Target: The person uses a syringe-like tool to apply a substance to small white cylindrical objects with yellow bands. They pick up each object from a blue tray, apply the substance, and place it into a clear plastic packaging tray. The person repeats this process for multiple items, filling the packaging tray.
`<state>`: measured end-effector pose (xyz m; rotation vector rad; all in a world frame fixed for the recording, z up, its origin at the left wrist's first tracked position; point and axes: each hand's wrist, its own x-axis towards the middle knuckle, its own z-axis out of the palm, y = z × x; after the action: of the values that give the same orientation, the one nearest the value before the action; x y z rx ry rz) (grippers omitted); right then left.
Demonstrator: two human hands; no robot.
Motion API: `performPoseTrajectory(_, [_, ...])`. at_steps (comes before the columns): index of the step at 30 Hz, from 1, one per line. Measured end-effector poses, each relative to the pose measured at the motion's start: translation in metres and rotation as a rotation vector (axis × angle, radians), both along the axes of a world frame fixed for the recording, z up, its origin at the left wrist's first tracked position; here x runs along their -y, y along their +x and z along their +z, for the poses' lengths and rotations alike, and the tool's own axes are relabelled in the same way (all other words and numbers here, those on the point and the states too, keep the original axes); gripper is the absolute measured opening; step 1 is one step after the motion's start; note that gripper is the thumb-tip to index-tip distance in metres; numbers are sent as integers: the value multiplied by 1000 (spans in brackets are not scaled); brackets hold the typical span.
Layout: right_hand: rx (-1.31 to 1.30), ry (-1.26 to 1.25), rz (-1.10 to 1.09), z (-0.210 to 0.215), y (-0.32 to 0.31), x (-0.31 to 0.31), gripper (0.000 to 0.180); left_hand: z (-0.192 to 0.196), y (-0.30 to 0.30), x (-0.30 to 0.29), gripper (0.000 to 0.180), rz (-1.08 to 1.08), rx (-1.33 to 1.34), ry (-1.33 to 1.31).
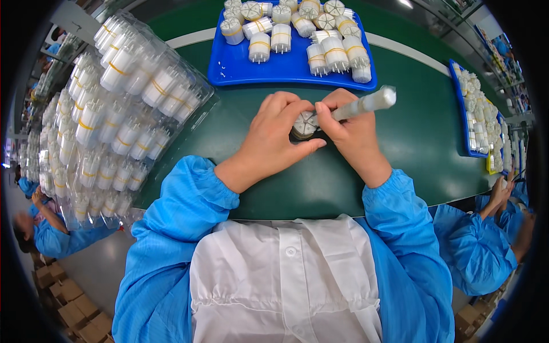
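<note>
A green counter [412, 143] is spread in front of the person. At its left, clear plastic trays [201, 86] are stacked, filled with white, yellow-banded parts [117, 68]. At the far side, a blue tray [286, 74] is scattered with more such parts. The left hand [266, 137] is curled, its grip partly closed around a spoke-topped cylinder [303, 123]. By the right hand [355, 134], a pale pen-shaped tool [374, 101] is held in a closed grip, tilted right. The cylinder is placed between both hands; whether it is touched by the tool's hidden tip cannot be told.
</note>
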<state>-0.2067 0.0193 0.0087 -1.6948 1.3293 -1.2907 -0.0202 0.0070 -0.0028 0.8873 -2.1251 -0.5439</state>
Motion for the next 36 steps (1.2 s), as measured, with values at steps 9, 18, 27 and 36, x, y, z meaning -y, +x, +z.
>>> performPoseTrajectory(9, [93, -86, 14, 2, -5, 2, 13, 0, 0, -5, 60, -15, -72, 122])
performPoseTrajectory(18, [69, -106, 14, -4, -5, 2, 14, 2, -1, -2, 61, 40, 15, 40])
performPoseTrajectory(27, [72, -55, 33, 0, -6, 2, 13, -3, 0, -4, 64, -33, -101, 116])
performPoseTrajectory(36, [103, -107, -3, -2, -5, 3, 14, -1, 0, -5, 68, 21, -12, 133])
